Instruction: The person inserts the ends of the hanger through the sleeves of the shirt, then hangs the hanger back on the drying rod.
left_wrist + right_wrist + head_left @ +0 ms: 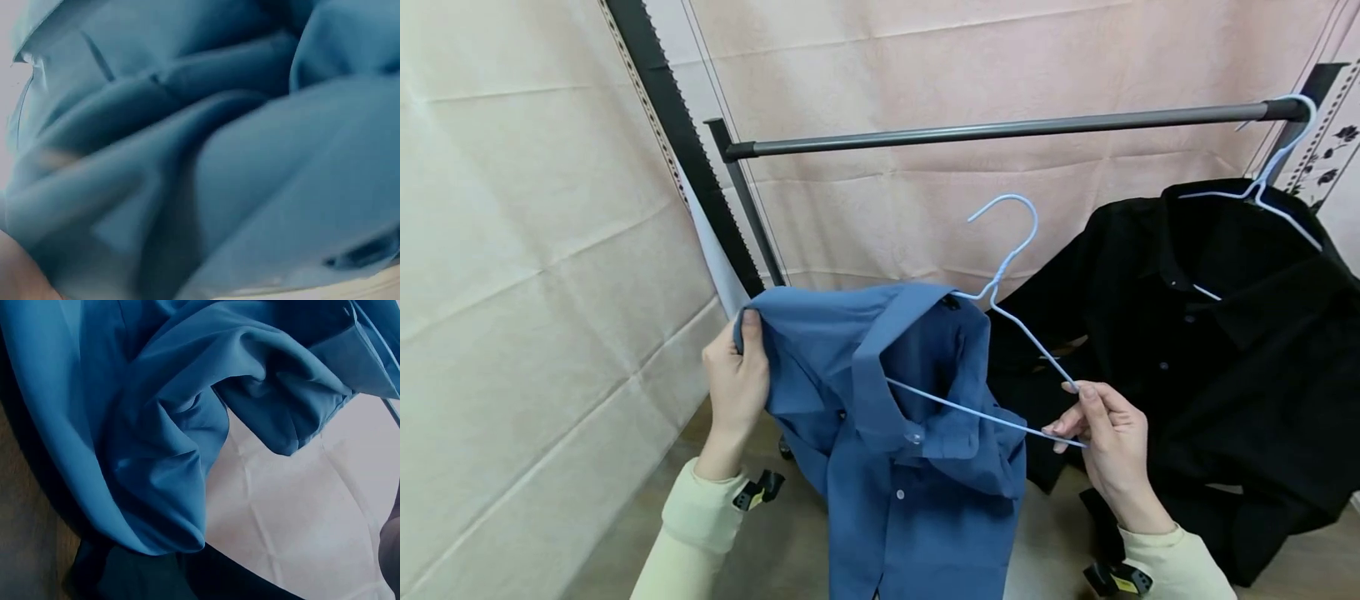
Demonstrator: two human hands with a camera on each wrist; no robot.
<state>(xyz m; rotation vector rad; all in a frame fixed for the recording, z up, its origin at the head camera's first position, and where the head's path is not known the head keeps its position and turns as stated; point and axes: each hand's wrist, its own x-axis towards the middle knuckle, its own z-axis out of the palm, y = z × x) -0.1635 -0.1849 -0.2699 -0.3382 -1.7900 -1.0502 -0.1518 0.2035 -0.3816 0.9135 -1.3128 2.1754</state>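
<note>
A grey rail (1000,130) carries, at its right end, a light-blue hanger (1287,150) bearing a black shirt (1247,350).

grey rail (925,137), black shirt (1262,375) hanging at one end (on a blue hanger (1289,150)), creased pinkish cloth (962,71)

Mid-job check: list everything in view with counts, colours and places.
blue shirt: 1, blue, front centre
held hanger: 1, light blue, partly inside the blue shirt
rail: 1, grey, across the upper centre and right
hung hanger: 1, light blue, on the rail's right end
black shirt: 1, black, on the hung hanger
hangings: count unclear, cream and pinkish, left and back
dark strip: 1, black, upper left
patterned panel: 1, white, dark flowers, right edge
floor: 1, brownish, below
sleeves: 2, pale green, both forearms
wrist devices: 2, black and yellow, both wrists
left hand: 1, bare, gripping the blue shirt's shoulder
right hand: 1, bare, pinching the held hanger
</note>
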